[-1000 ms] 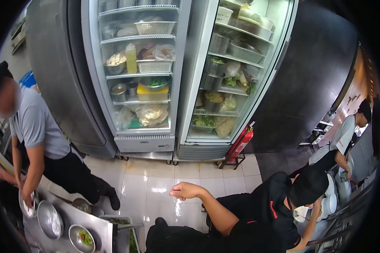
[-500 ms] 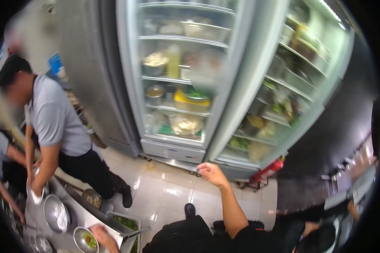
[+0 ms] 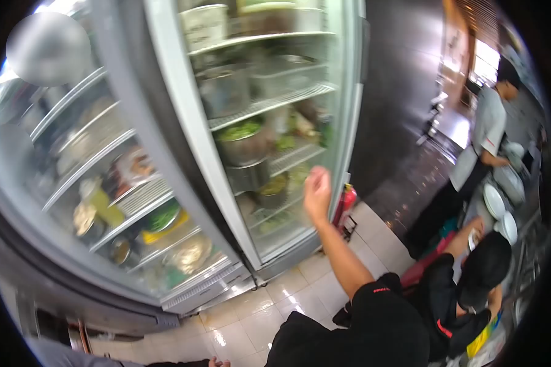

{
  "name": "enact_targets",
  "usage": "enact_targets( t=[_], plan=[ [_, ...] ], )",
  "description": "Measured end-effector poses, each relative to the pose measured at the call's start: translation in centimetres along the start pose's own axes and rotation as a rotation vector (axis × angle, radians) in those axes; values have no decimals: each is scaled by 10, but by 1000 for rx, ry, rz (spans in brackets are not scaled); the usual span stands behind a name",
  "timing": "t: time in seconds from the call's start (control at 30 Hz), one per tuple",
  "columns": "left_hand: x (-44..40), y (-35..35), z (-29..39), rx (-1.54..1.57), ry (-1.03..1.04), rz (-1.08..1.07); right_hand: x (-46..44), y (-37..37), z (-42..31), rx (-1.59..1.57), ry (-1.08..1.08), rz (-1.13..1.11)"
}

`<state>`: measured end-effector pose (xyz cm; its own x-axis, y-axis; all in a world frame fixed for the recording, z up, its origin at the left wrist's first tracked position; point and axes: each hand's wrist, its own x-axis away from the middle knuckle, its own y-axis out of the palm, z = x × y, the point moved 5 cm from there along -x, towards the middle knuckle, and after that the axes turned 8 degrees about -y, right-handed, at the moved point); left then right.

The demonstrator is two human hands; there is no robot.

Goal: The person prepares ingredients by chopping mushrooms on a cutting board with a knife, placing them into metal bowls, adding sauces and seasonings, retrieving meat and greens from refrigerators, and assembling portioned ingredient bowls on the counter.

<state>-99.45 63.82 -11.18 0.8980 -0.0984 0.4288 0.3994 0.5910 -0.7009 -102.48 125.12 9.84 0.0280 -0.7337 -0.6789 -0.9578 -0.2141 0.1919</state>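
My right hand (image 3: 318,194) is raised at the end of my outstretched arm, in front of the right glass-door fridge (image 3: 245,202). Its fingers look curled in, slightly blurred, and no object shows in them. Behind the hand are fridge shelves with a metal pot of chopped greens (image 3: 242,131), bagged vegetables (image 3: 300,125) and plastic tubs (image 3: 288,73). Only the fingertips of my left hand (image 3: 219,363) show at the bottom edge, a little apart, with nothing seen in them. The rest of that hand is out of frame.
A second glass-door fridge (image 3: 141,202) stands on the left. A red fire extinguisher (image 3: 348,199) sits beside the right fridge on the tiled floor (image 3: 275,300). A crouched co-worker in black (image 3: 441,306) is close on my right. Another person (image 3: 487,128) stands farther back by white bowls (image 3: 494,202).
My view has swung right, bringing the right fridge to the middle. My right hand has risen in front of it. The left-hand counter with its bowls has left the view.
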Motion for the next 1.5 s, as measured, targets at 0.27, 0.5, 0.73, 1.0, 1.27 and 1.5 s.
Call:
enact_targets(
  t=[0.27, 0.5, 0.73, 1.0, 1.27, 1.5],
  plan=[
    [-50, 17, 124, -160, 98, -310, -227, -71, 144, 121, 133, -105],
    [-30, 37, 160, -202, 195, -439, -258, -71, 200, 53, 491, -95],
    [0, 63, 119, -169, 110, -632, -227, -115, 153, 100, 349, -51],
    [55, 82, 109, -146, 291, -564, -128, -197, 5, 202, 220, 137],
    [146, 86, 97, -210, 444, -615, -24, -265, -93, 384, 300, 206],
    [196, 84, 106, -134, 496, -577, 72, -291, -148, 93, 89, 221]
  ],
)
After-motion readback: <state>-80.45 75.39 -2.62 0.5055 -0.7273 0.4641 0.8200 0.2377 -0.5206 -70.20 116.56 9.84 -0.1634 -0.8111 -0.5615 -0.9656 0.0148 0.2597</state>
